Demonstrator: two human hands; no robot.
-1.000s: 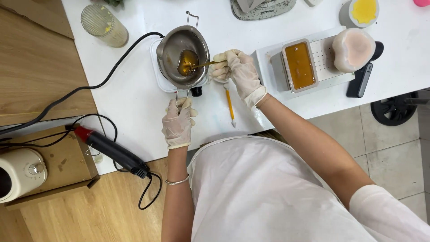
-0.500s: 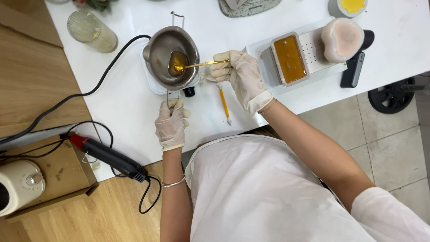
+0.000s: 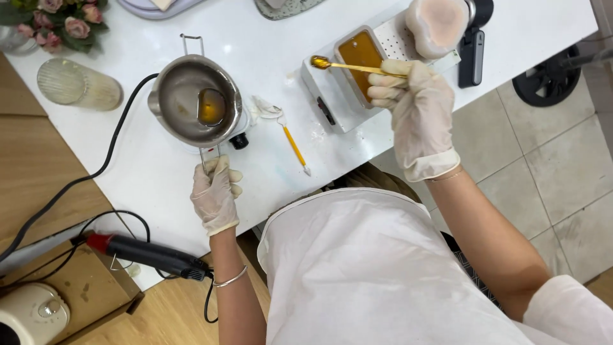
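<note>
My gloved right hand point(image 3: 418, 108) grips a thin gold spoon point(image 3: 348, 65) carrying amber liquid; its bowl hovers just left of a rectangular mould point(image 3: 361, 55) filled with amber liquid. My gloved left hand point(image 3: 216, 190) is closed on the wire handle of a steel melting pot point(image 3: 185, 102), which sits on a small white hotplate and holds a little amber liquid. The mould rests on a white perforated platform point(image 3: 322, 96).
An orange pencil-like tool point(image 3: 295, 147) lies on the white table point(image 3: 159, 185). A pinkish round mould point(image 3: 436, 24), a black device point(image 3: 472, 48), a ribbed glass point(image 3: 78, 85), flowers point(image 3: 54, 22), a heat gun point(image 3: 143, 253) with cables and a cream appliance point(image 3: 29, 314) stand around.
My right hand has lifted the spoon out of the pot and carried it right, up to the amber-filled mould. The left hand keeps its hold on the pot handle.
</note>
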